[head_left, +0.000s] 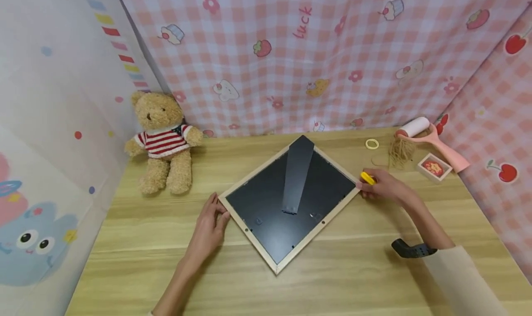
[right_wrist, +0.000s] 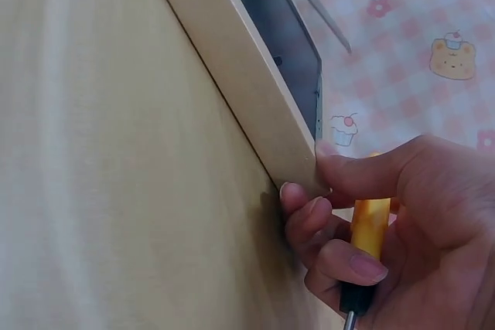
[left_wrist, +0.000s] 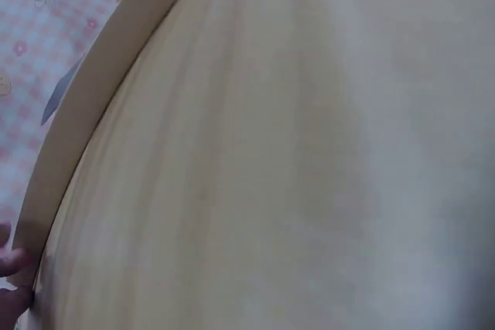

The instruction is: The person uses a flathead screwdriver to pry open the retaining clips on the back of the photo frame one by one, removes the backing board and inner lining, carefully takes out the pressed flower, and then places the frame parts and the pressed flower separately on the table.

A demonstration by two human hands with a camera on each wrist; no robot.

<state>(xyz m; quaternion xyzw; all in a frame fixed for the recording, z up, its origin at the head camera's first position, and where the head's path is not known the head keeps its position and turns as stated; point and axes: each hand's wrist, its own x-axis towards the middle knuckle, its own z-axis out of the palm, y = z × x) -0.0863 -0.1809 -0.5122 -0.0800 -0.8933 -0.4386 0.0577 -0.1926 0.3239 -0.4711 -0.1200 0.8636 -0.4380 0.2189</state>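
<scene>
1. Picture frame: square, pale wooden rim, matte black backing board, lying face down and turned like a diamond at the middle of the bench; a black easel stand is running along its back.
2. Left hand: resting at the frame's left corner, fingertips touching the rim; grip relaxed, fingers only loosely bent, clamping nothing.
3. Right hand: sitting at the frame's right corner, thumb pressing on the rim; grip curled around a screwdriver with a smooth yellow handle and black collar.
4. Teddy bear: plush, tan, wearing a red-and-white striped jumper, sitting beyond the frame's left corner.
5. Beyond the frame's right corner: a yellow ring, a bundle of straw-like fibres, a pink-handled lint roller, a small square box.
6. Bench: light wood grain, smooth.
</scene>
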